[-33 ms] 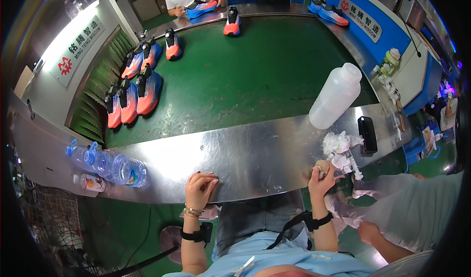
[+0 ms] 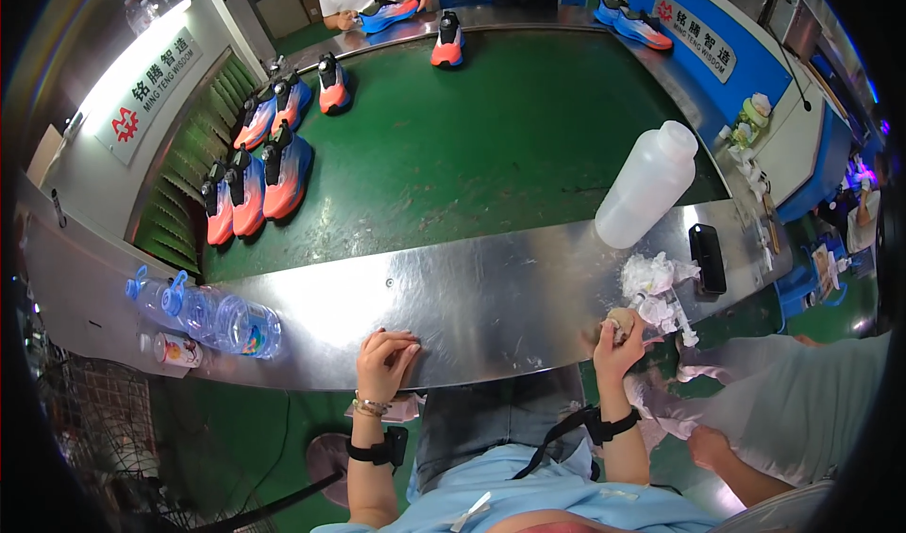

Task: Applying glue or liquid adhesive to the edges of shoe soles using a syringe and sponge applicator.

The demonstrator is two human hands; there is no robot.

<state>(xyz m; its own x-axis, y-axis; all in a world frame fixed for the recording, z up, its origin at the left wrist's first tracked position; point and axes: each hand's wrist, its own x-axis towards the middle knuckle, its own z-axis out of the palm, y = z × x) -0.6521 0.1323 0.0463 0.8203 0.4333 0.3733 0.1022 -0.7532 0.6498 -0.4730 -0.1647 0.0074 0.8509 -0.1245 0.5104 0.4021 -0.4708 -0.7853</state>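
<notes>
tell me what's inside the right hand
The right hand holds a beige lump; its upper part shows, but the rest is covered and cannot be seen.

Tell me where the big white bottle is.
In the head view, the white bottle stands toward the right on the metal ledge, just beyond the crumpled tissues.
</notes>
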